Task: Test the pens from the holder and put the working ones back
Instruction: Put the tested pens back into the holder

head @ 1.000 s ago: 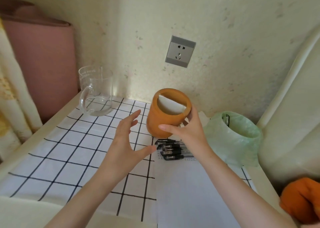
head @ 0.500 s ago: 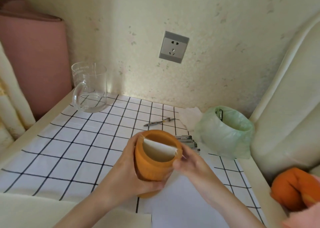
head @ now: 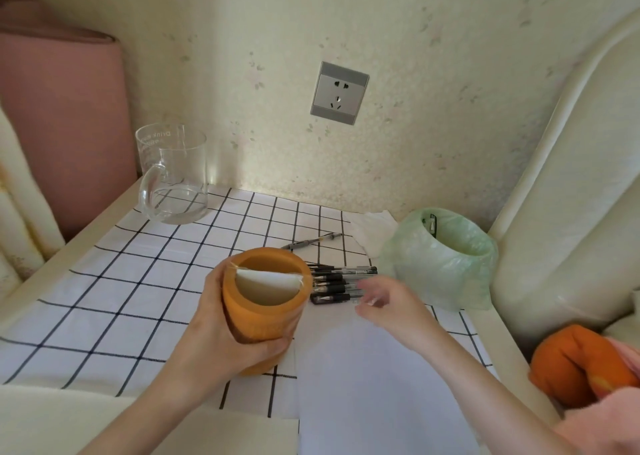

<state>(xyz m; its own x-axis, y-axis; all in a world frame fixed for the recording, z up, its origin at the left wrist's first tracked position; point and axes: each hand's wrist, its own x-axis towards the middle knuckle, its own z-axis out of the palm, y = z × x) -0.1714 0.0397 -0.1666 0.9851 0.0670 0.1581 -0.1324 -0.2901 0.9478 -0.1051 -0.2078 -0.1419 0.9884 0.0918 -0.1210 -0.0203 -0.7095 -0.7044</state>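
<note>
At far left, a pink upholstered panel (head: 59,115), cut off by the frame edge, stands against the wall. Glass mug (head: 173,175): clear, handled, faint lettering near the rim, at the table's back left corner. Table (head: 86,222): cream rim, covered by a white cloth with black grid (head: 114,281); wide bare stretch of cloth between mug and holder. Left hand (head: 221,337): wrapped around the orange holder (head: 266,302), a matte cylinder tilted toward the camera, white paper liner curled inside, no pens visible in it. Loose pen (head: 311,241): slim, lying alone on the cloth behind the holder. Black pens (head: 341,283): a row lying side by side just right of the holder, at the top edge of a white paper sheet (head: 374,385); their right ends hidden by the right hand (head: 388,302). Right hand: blurred, fingers loosely curled over the pens; whether it grips anything cannot be told. Green plastic-bagged bin (head: 446,264): translucent, crinkled, near the table's right edge. Orange cloth (head: 575,364): at lower right, partly cut off
</note>
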